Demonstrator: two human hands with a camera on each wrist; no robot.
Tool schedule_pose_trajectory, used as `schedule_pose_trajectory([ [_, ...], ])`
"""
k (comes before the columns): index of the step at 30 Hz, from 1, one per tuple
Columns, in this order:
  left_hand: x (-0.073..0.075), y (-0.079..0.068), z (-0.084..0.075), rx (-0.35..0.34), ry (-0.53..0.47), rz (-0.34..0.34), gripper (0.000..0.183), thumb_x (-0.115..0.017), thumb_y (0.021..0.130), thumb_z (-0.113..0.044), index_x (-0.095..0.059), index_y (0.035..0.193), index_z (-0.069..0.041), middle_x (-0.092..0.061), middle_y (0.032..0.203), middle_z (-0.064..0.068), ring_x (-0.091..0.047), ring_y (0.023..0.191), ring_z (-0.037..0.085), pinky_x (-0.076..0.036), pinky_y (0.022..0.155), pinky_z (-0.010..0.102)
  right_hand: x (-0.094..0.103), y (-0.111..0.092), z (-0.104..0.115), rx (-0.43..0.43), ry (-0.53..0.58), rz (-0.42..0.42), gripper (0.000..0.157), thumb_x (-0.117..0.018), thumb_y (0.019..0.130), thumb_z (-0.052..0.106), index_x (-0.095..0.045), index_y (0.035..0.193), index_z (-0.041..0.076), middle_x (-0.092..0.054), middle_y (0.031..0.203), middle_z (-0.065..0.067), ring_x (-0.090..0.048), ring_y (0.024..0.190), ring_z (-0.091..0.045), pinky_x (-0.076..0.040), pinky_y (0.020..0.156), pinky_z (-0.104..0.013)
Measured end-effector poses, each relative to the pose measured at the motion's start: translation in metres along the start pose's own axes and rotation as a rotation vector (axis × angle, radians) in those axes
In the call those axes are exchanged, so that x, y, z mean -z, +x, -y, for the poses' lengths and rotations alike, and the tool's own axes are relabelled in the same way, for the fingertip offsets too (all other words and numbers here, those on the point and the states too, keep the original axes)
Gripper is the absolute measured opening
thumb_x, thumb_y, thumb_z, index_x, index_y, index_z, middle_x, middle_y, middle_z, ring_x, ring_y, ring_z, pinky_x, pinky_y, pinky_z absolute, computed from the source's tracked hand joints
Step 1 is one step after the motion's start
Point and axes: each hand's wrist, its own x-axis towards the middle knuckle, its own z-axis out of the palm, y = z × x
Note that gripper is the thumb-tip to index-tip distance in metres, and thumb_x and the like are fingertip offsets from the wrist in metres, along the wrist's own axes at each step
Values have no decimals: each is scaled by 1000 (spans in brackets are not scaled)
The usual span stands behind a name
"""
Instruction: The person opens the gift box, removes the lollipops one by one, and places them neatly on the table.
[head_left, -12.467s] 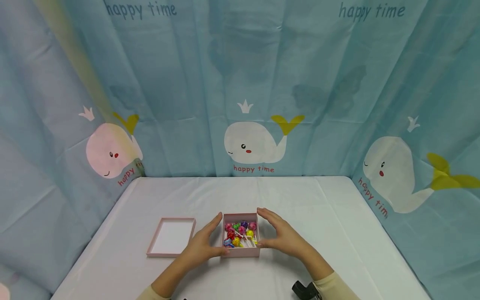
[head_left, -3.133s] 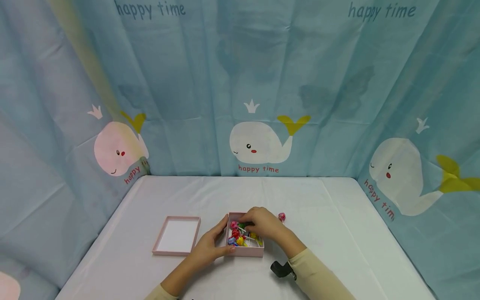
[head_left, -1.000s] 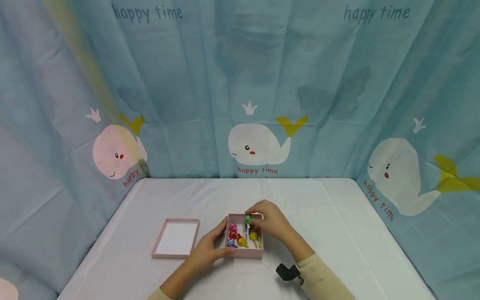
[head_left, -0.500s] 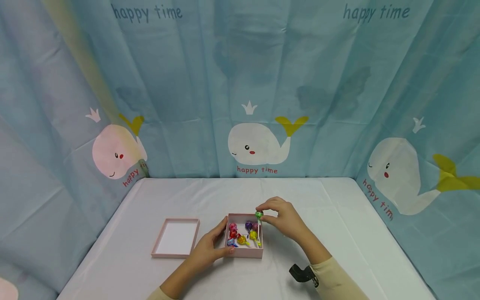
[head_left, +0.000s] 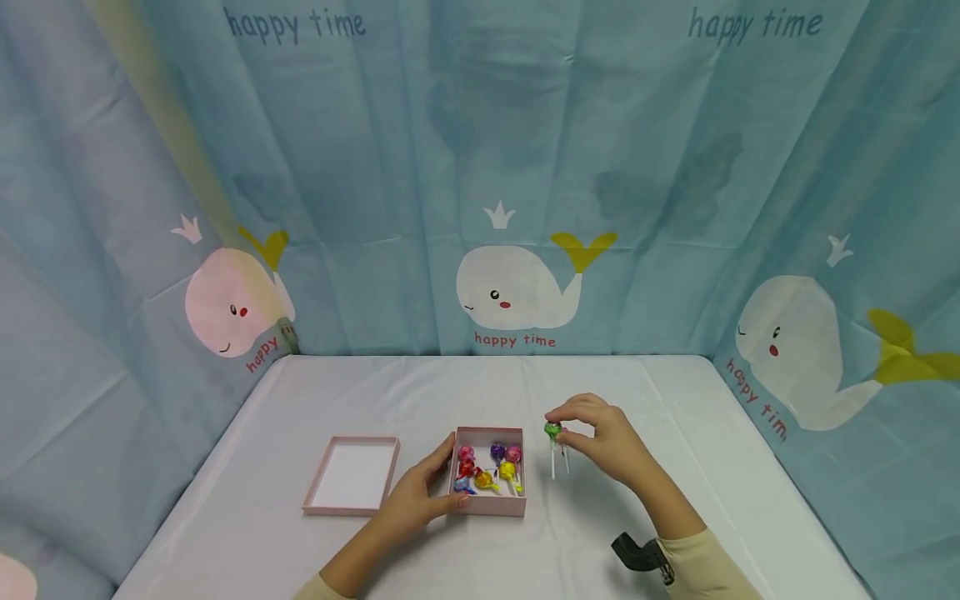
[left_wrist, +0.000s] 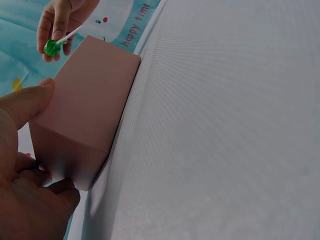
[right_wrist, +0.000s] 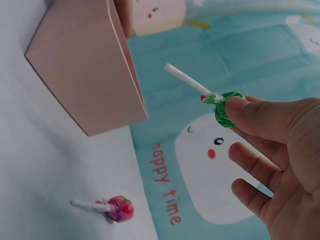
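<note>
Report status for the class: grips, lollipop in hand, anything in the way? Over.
Left grip holding the pink box. Right grip pinching green lollipop above the table, outside the box. One pink lollipop lying nearby, possibly in the way.

Soft light fills the head view, a yellowish streak crossing the curtain at left and a faint shadow below the right hand on the table; both wrist views (greyer throughout) look dimmer

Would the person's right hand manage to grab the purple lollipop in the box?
Probably not yet: the right hand pinches the green lollipop, though the open box leaves the purple lollipop uncovered.
</note>
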Motion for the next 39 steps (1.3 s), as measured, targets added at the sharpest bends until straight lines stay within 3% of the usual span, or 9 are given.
schedule_pose_trajectory([
  [17,1,0,-1,2,3,-5,102,-87,81,-39,-28,163,-27,-27,168,-1,-26,155,29,-24,123,49,33,-6,-28,-97,-22,-41,32,-83,87,17,-78,117,29,-69,113,18,-61,113,-6,-58,94,-31],
  [22,2,-1,-2,7,5,-2,101,-87,81,-39,-29,163,-29,-28,168,-1,-26,155,28,-23,124,47,38,-9,-44,-154,-22,-44,30,-82,89,20,-78,117,28,-69,115,16,-61,116,-10,-56,99,-40],
  [29,3,-1,-2,10,-26,2,100,-88,81,-36,-30,162,-29,-27,168,-2,-25,155,27,-24,123,38,30,-12,-69,-217,28,-34,28,-81,89,20,-78,117,22,-71,118,7,-62,123,-25,-49,107,-60],
  [33,2,-1,-1,9,-25,3,100,-88,81,-36,-30,162,-29,-27,168,-1,-25,155,27,-25,122,30,21,-13,-82,-244,35,-30,28,-82,88,19,-78,115,26,-72,120,4,-62,123,-29,-48,107,-61],
  [39,2,-1,-1,-5,-28,2,100,-88,81,-34,-30,162,-27,-27,168,1,-25,155,29,-25,121,30,8,-15,-97,-271,25,-24,29,-83,87,16,-79,114,23,-74,118,1,-63,122,-29,-48,106,-57],
])
